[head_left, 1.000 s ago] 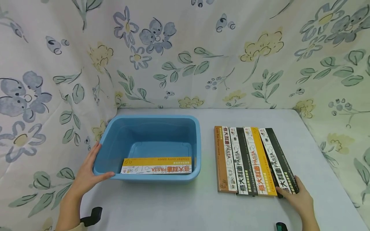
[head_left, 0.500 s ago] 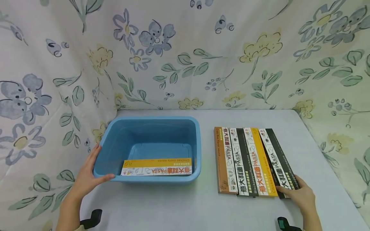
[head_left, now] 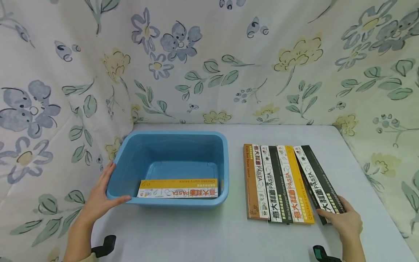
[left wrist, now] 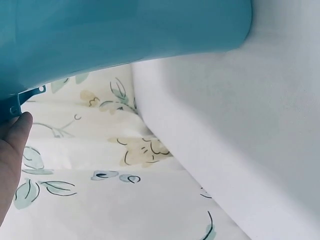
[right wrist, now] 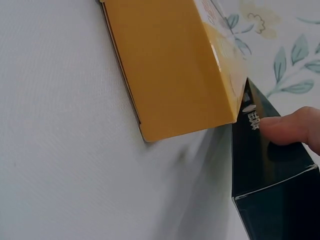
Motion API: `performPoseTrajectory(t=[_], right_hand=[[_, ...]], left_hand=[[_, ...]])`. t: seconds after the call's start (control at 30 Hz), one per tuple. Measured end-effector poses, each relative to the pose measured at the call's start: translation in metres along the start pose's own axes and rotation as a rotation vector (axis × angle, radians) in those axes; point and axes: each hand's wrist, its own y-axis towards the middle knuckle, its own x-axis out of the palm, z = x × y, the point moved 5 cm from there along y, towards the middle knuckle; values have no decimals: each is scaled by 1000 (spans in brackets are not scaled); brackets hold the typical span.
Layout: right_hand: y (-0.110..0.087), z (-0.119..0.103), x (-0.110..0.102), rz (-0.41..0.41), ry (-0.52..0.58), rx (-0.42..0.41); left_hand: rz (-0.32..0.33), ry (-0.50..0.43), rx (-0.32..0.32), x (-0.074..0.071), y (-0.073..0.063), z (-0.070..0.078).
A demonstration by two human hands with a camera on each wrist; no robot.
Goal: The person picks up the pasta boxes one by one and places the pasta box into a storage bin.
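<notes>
My right hand grips the near end of a black-and-white pasta box, labelled black pepper flavor sauce, at the right end of a row. In the right wrist view the thumb presses the side of that dark box, beside the yellow end of a chicken curry pasta box. My left hand holds the near left corner of a blue plastic basin, thumb along the front rim, fingers along the left side. Inside the basin, against its near wall, lies a yellow-and-white pasta box.
Left of the held box, side by side, lie a yellow pasta box, another black one and a brown crab roe one. They rest on a white table. A floral curtain hangs behind and along both sides.
My right hand has drawn the near end of the black pasta box rightward, so a wider wedge-shaped gap separates it from the yellow one. My left hand stays on the basin.
</notes>
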Motion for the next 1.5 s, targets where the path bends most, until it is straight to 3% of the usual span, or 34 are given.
performPoseTrajectory(t=[0.43,1.0,1.27,1.5], right_hand=[[-5,-5,-12,52,-100,-23],[-12,-13,-28,90,-37,12],[-24,-31,-34,79,-1,-19],[-34,-50,-42,71,-35,-100]], left_hand=[[-4,-8,-4,0,0,-2],[6,-9,8,0,0,-1],[2,-11,0,0,1,-2],[5,-11,6,0,0,-2]])
